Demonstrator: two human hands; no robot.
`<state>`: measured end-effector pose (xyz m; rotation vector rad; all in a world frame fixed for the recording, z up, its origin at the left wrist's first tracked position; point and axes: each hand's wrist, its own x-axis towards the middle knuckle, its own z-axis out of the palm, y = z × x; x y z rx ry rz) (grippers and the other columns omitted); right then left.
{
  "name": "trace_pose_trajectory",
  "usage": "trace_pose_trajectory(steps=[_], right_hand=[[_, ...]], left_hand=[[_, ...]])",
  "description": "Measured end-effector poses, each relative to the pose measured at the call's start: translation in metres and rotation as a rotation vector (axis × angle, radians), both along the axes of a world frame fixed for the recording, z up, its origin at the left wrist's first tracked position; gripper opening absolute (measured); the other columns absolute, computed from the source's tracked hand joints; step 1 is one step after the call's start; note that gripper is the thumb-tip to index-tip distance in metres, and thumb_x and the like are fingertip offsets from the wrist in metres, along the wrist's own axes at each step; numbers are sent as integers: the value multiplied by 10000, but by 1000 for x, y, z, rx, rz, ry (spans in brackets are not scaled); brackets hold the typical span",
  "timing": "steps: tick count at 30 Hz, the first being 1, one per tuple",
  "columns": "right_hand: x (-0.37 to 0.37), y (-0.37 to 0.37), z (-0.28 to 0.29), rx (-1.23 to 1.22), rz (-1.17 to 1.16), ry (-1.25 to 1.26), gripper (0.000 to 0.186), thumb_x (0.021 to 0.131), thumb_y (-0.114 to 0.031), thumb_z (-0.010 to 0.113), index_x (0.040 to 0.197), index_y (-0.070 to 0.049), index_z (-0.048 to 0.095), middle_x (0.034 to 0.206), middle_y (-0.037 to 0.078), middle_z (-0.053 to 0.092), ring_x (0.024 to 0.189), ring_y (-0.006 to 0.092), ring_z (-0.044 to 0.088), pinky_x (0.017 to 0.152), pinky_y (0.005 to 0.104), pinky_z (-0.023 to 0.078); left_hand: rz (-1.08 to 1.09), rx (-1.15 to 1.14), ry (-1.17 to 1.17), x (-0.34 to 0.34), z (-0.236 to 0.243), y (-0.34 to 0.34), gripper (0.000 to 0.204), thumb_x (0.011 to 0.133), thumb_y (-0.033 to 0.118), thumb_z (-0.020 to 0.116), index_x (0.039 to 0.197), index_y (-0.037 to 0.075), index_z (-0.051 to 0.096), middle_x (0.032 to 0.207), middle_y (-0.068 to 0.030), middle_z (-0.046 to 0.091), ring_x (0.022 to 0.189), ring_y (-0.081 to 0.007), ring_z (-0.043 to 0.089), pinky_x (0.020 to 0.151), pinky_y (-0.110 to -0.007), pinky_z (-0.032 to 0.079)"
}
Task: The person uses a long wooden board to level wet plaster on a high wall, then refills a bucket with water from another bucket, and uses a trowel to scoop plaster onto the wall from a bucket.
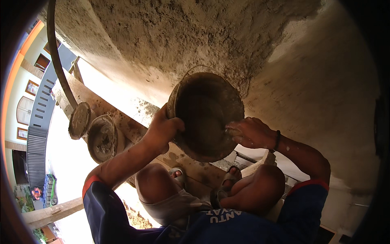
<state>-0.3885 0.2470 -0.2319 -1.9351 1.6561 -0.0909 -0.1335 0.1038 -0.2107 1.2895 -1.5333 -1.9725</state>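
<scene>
A round, mortar-crusted bucket (195, 142) is tilted so that its dark mouth faces me, above my knees. My left hand (161, 129) grips its left rim, thumb over the edge and fingers hidden behind the wall. Across the right rim reaches my right hand (254, 133), its fingers bent together inside the mouth; a small pale bit shows at the fingertips, too dim to name. Grey smears cover some of these fingers. The bucket's inside is mostly in shadow, with no clear contents visible. A thin wire handle (191, 70) arches over its far rim.
A second bucket (102, 140) with wet mortar stands left on a wooden plank (130, 126). Beside it is a round mortar-caked thing (79, 120) below a long curved pole (59, 61). A rough plaster wall (195, 32) rises ahead. Bright ground lies below left, beyond the planks.
</scene>
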Motion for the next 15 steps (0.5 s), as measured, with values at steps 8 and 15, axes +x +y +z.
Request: trace_pose_trajectory(steps=[8,15], right_hand=[[-12,11,116,-231,-39,-95,495,790,-256,658,1232,-68,538,982,194,658,949,373,628,863,446,476],[-39,-9,175,26,-155,-46,489,763,-256,729,1176,-27,602,1108,183,631,1038,319,593,902,379,456]], left_hand=[[102,84,175,14,22,11,525,730,-118,515,1242,-5,504,967,-97,623,824,-180,616,716,-275,528],[193,147,147,36,18,16,530,705,-92,546,1226,-9,510,985,-113,625,842,-212,618,704,-295,529]])
